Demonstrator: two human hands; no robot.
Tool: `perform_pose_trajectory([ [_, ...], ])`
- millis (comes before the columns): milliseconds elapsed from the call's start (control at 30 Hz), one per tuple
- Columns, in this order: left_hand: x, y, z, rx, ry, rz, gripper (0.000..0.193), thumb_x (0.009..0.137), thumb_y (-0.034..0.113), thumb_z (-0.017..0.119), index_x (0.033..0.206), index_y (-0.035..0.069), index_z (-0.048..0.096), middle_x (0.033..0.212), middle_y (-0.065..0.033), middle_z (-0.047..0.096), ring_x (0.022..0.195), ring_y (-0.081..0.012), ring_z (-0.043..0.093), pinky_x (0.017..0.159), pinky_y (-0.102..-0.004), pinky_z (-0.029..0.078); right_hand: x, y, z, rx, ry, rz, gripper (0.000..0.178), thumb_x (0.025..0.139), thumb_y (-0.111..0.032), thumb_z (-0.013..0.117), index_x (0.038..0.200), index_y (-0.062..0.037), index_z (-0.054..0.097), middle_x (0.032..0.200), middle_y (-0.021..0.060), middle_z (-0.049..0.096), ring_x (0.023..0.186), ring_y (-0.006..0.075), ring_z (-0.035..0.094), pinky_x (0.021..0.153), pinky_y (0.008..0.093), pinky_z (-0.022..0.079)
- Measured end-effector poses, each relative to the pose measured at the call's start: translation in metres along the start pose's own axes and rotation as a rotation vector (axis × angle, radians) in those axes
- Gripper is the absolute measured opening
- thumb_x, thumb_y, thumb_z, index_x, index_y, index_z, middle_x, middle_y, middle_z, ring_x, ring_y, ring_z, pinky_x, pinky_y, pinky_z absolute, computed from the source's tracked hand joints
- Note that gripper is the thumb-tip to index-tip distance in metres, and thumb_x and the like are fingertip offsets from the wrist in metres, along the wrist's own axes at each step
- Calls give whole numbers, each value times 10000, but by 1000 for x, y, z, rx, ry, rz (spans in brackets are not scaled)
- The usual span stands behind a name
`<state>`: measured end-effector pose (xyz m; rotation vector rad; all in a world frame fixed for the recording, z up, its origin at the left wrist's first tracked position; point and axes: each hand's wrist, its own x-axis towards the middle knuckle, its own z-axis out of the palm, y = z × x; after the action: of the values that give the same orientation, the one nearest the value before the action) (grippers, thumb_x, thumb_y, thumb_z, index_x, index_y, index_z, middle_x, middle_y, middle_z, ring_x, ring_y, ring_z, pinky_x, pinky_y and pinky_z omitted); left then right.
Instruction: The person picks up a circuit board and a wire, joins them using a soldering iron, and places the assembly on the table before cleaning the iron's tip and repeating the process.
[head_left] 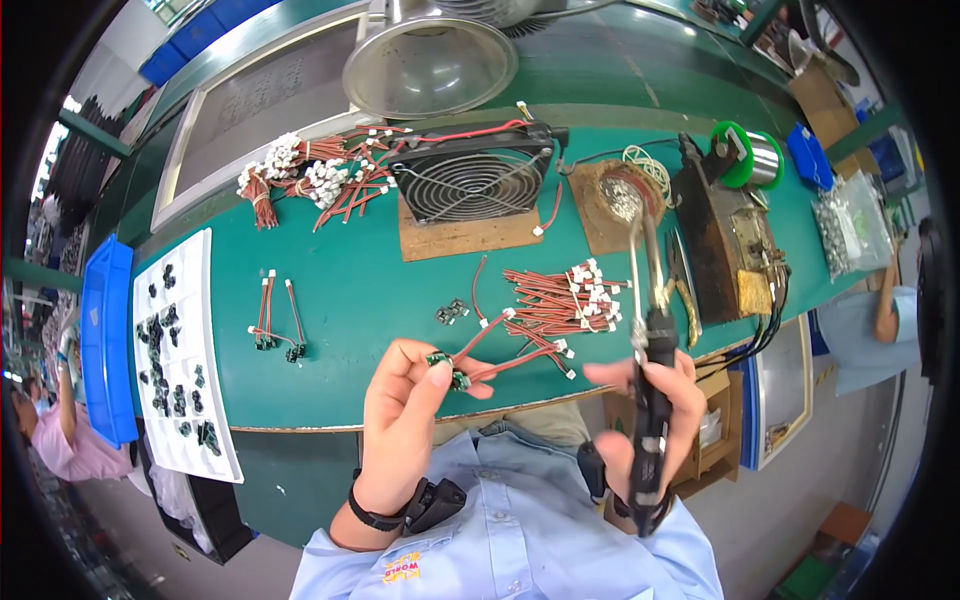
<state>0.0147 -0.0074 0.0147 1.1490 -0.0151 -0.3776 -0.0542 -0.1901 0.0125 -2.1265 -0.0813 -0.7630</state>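
1. Left hand [400, 400]: thumb and fingertips pinching small green circuit boards [460, 381]; red-brown wire leads [518, 361] trail to its right, probably so the boards stay exposed.
2. Right hand [684, 398]: wrapped round black handle of soldering iron [655, 400]; metal shaft points forward, likely keeping heat off fingers.
3. Wire pile [550, 302]: beyond and between both hands, seemingly for easy reach.
4. Caged fan [470, 182]: farther ahead of left hand, perhaps for fumes.
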Motion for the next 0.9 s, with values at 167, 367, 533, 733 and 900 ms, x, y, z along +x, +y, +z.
perform_pose_trajectory([
  [167, 6, -10, -9, 91, 82, 188, 67, 930, 82, 439, 944, 16, 442, 888, -157, 623, 808, -201, 593, 794, -316, 452, -26, 2, -21, 99, -119, -26, 660, 696, -474, 728, 1160, -84, 468, 761, 53, 601, 800, 210, 539, 899, 451, 283],
  [367, 4, -13, -7, 112, 106, 234, 55, 931, 66, 444, 951, 16, 435, 896, -151, 627, 846, -180, 596, 808, -304, 445, -44, 7, -13, 97, -227, -112, 537, 661, -425, 753, 1056, -110, 569, 677, 19, 585, 697, 198, 549, 863, 443, 297],
  [533, 0, -11, -9, 197, 71, 205, 51, 925, 49, 456, 961, 22, 432, 926, -154, 634, 870, -160, 594, 818, -281, 433, -37, 1, -8, 142, -273, -65, 427, 592, -225, 793, 976, -126, 634, 742, -5, 621, 683, 158, 564, 852, 401, 324],
  [733, -2, -12, -9, 188, 50, 213, 54, 927, 50, 456, 969, 27, 432, 944, -154, 638, 878, -149, 594, 817, -269, 428, -40, 6, -3, 144, -255, -105, 414, 662, -332, 732, 993, -117, 605, 616, 2, 567, 616, 171, 545, 843, 417, 306],
  [900, -2, -12, -11, 199, 42, 215, 65, 919, 39, 476, 948, 19, 422, 940, -148, 648, 876, -127, 592, 779, -249, 434, -35, 1, -6, 172, -281, -54, 410, 592, -181, 773, 975, -122, 638, 715, -9, 615, 659, 155, 568, 846, 399, 324],
])
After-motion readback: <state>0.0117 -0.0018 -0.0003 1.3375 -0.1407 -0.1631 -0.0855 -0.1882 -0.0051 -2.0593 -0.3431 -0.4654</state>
